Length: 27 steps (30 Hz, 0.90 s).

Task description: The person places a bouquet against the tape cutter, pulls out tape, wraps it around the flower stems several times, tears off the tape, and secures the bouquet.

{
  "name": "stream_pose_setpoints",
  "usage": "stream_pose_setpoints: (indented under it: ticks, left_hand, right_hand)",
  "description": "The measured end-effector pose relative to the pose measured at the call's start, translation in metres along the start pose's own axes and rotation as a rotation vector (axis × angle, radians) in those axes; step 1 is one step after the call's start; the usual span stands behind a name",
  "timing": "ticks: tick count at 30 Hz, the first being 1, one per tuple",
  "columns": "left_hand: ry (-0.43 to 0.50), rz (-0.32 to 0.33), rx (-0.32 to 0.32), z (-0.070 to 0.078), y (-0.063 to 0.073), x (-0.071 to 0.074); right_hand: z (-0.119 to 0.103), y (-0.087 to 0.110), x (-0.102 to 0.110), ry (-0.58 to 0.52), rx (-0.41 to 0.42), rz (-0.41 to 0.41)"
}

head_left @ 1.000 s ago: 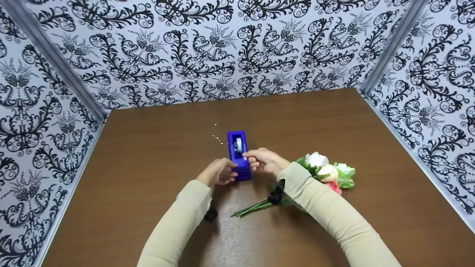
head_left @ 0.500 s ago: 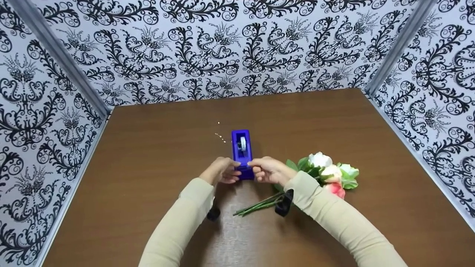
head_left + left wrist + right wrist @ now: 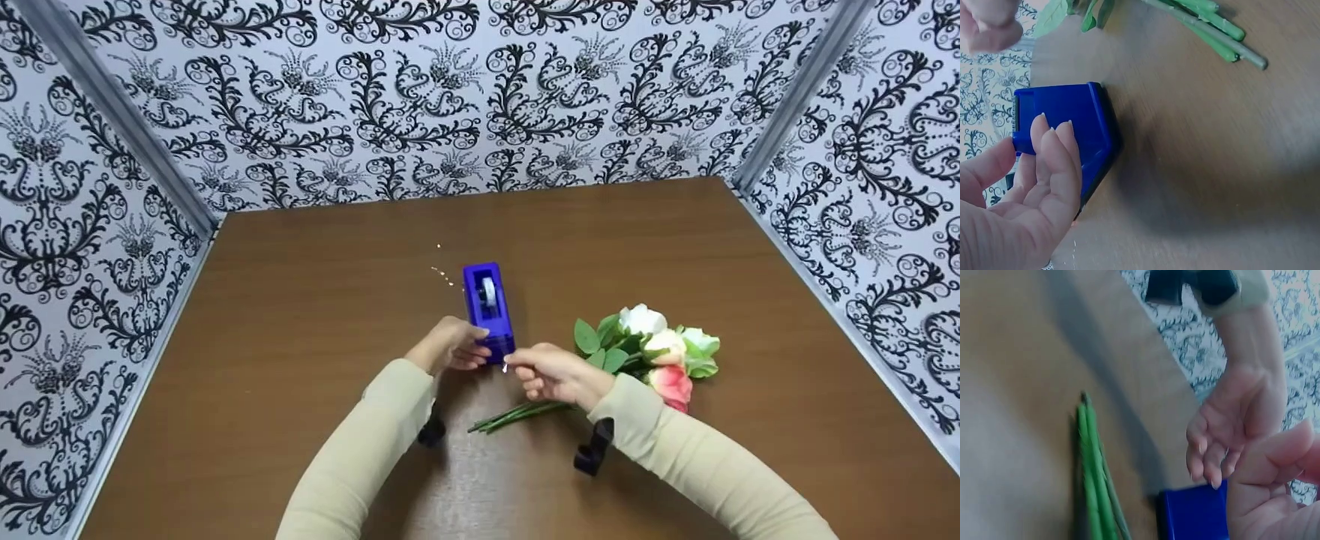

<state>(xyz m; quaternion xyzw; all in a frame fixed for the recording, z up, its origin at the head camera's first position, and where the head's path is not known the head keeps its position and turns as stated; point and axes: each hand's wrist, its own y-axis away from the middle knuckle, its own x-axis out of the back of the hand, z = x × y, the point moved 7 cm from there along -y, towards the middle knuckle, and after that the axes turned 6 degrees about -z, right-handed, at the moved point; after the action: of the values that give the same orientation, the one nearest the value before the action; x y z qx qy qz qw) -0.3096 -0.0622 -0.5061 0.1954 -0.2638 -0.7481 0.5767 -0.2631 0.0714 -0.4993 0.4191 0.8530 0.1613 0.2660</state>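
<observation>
A blue tape dispenser (image 3: 496, 322) lies on the table with a roll of tape (image 3: 489, 291) in its well. My left hand (image 3: 455, 345) holds its front end from the left, thumb at the cutter edge and fingers along the side (image 3: 1044, 174). Just right of that end, my right hand (image 3: 555, 373) pinches a small shiny end of clear tape (image 3: 505, 367) between thumb and forefinger. In the left wrist view a faint strip runs from the right hand (image 3: 991, 28) down toward the cutter. The right wrist view shows the thumb and curled fingers (image 3: 1269, 478) beside the dispenser.
Artificial flowers (image 3: 667, 349) in white, cream and pink lie to the right, their green stems (image 3: 517, 415) pointing left below the right hand. Small bright specks (image 3: 442, 276) show on the brown table (image 3: 300, 337) left of the dispenser. Patterned walls (image 3: 450, 97) enclose the table.
My right hand has moved from the dispenser's well, past the cutter, to the front right, with the tape end between its fingers. The left hand stays on the dispenser.
</observation>
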Motion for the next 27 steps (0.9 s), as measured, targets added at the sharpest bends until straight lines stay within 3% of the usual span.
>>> stream_pose_setpoints:
  ticks: [12, 19, 22, 25, 27]
  left_hand:
    - [0.01, 0.005, -0.016, -0.001, 0.0, -0.001]
    - [0.017, 0.016, -0.022, -0.003, 0.001, -0.002]
    - [0.012, 0.027, -0.051, -0.003, 0.002, -0.003]
    - [-0.031, 0.022, -0.127, -0.005, 0.006, -0.004]
    - [-0.071, -0.014, -0.182, -0.01, 0.009, -0.006]
  right_hand:
    - [0.027, 0.042, -0.015, 0.103, 0.068, -0.037]
    - [0.048, 0.054, -0.018, 0.138, 0.096, -0.074]
    - [0.056, 0.053, -0.015, 0.159, 0.077, -0.064]
    - [0.064, 0.048, -0.011, 0.167, 0.044, -0.048]
    - [0.07, 0.046, -0.007, 0.182, 0.015, -0.029]
